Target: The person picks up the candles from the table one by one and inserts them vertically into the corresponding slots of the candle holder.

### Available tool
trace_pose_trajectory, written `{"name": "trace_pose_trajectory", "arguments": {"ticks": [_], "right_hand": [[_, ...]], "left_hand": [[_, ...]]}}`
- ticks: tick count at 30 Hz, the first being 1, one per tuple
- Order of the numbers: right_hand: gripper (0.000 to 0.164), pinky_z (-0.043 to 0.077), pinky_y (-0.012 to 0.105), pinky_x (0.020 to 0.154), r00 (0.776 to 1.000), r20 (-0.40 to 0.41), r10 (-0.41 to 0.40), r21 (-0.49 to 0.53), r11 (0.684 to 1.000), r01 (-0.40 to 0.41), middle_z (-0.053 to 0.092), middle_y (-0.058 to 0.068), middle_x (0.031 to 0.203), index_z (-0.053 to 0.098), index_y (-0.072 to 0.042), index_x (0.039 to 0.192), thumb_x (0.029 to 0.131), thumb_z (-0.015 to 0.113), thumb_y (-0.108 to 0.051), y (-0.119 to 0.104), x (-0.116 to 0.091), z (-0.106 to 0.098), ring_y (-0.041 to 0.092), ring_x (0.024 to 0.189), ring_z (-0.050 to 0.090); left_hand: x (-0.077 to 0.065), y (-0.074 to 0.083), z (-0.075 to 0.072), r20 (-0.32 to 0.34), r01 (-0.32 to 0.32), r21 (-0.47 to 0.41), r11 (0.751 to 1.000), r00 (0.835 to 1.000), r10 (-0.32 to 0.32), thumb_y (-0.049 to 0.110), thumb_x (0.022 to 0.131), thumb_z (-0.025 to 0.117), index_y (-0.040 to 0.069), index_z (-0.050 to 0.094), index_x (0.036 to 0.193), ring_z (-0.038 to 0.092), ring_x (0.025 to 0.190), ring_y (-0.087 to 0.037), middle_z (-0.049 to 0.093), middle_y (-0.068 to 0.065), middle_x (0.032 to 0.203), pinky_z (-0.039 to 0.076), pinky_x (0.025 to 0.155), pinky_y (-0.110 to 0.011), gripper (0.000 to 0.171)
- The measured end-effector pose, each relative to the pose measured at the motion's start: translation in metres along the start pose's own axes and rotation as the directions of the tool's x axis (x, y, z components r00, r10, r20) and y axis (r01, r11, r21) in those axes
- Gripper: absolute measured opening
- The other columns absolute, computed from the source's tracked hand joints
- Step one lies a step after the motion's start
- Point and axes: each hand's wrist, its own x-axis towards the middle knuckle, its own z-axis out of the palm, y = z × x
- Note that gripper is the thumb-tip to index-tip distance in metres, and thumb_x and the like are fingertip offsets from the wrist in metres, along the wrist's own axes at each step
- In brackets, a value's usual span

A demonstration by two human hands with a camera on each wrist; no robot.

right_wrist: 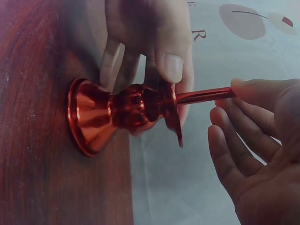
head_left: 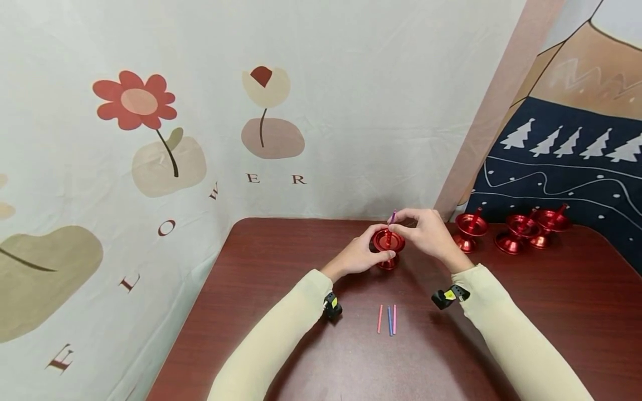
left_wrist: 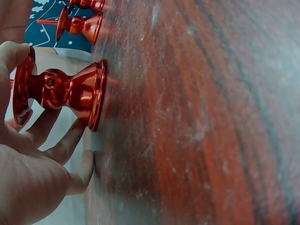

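A shiny red metal candle holder (head_left: 388, 239), with a wide dish and a central stem, stands upright on the table. My left hand (head_left: 358, 253) grips its dish from the left, the thumb on the near side of the rim, as the left wrist view also shows the holder (left_wrist: 54, 89). Above the dish, my right hand (head_left: 426, 231) pinches a thin purple candle (head_left: 393, 217) at the top of the stem. In the right wrist view, the right thumb and forefinger close around the tip of the stem (right_wrist: 206, 96); the candle is hidden there.
Three thin candles lie on the table (head_left: 301, 250) nearer to me: an orange-red one (head_left: 379, 319), a blue one (head_left: 390, 322) and a pink one (head_left: 394, 319). Three similar red holders (head_left: 471, 224) stand at the back right. A printed cloth (head_left: 361, 111) hangs behind the table.
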Motion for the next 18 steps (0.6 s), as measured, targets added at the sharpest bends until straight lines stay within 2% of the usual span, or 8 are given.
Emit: {"name": "trace_pose_trajectory", "arguments": {"ticks": [7,14,15,18], "right_hand": [[0.015,0.056,0.017,0.079,0.998,0.008,0.057,0.032,0.998,-0.057,0.082,0.01,0.103,0.083,-0.004,0.112,0.097,0.085,-0.008,0.007,-0.01,-0.005,0.026,0.092,0.077],[0.019,0.054,0.02,0.082,0.991,0.006,0.137,-0.007,0.991,-0.137,0.082,0.009,0.107,0.082,-0.005,0.115,0.101,0.082,-0.016,0.018,-0.033,-0.023,0.027,0.097,0.073],[0.018,0.054,0.02,0.082,0.989,0.005,0.149,-0.017,0.989,-0.149,0.081,0.009,0.108,0.082,-0.006,0.116,0.101,0.082,-0.017,0.021,-0.037,-0.026,0.027,0.097,0.071],[0.016,0.052,0.024,0.079,0.986,-0.018,0.166,-0.041,0.985,-0.167,0.081,0.006,0.105,0.083,-0.009,0.113,0.101,0.082,-0.019,0.031,-0.05,-0.035,0.023,0.094,0.068]], "left_hand": [[-0.001,-0.001,-0.003,-0.007,0.005,0.002,1.0,1.0,-0.005,0.039,0.103,0.079,0.019,0.044,0.165,0.067,0.127,-0.019,0.07,-0.011,0.143,0.052,0.109,-0.038,0.074],[-0.003,-0.008,-0.011,-0.022,0.023,0.006,1.0,0.999,-0.023,0.039,0.102,0.079,0.017,0.043,0.166,0.065,0.133,-0.025,0.067,-0.014,0.148,0.05,0.114,-0.044,0.075],[0.001,-0.019,-0.009,-0.031,0.016,0.015,1.0,0.999,-0.015,0.043,0.102,0.079,0.018,0.043,0.166,0.065,0.133,-0.026,0.066,-0.014,0.148,0.05,0.113,-0.044,0.078],[0.005,-0.037,-0.012,-0.049,0.007,0.038,0.999,0.999,-0.005,0.045,0.1,0.079,0.019,0.044,0.165,0.067,0.129,-0.025,0.067,-0.012,0.146,0.053,0.109,-0.043,0.078]]}}
